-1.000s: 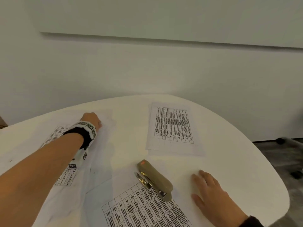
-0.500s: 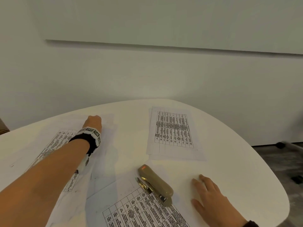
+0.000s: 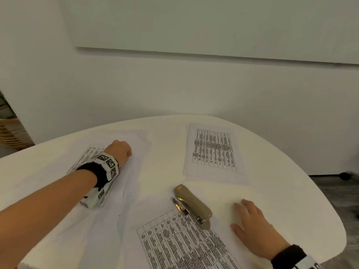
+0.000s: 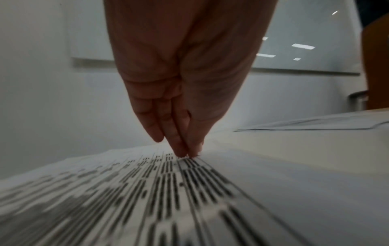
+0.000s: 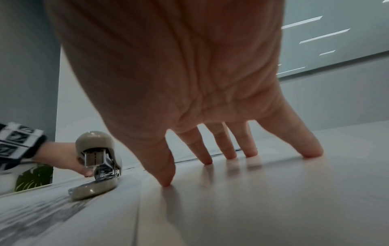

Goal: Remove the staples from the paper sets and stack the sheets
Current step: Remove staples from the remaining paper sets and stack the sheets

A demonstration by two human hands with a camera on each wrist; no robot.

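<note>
My left hand (image 3: 121, 150) reaches to the far left of the table, its fingers bent down onto a printed paper set (image 3: 85, 158). In the left wrist view the thumb and fingertips (image 4: 181, 149) meet in a pinch at that paper set's (image 4: 147, 191) far edge; whether a staple is there cannot be made out. My right hand (image 3: 250, 220) lies flat on the white table (image 3: 281, 191), fingers (image 5: 231, 149) spread and holding nothing. A beige stapler (image 3: 192, 205) lies just left of it, on the corner of a near paper set (image 3: 184, 243). The stapler (image 5: 96, 166) also shows in the right wrist view.
Another printed paper set (image 3: 213, 152) lies at the far right of the round table. Loose blank sheets (image 3: 128, 191) spread between the left set and the near one. A white wall (image 3: 194, 90) stands close behind. The table edge (image 3: 330, 220) curves just right of my right hand.
The head view has shifted a little. My left hand stays bent over the left paper set and my right hand stays flat beside the stapler.
</note>
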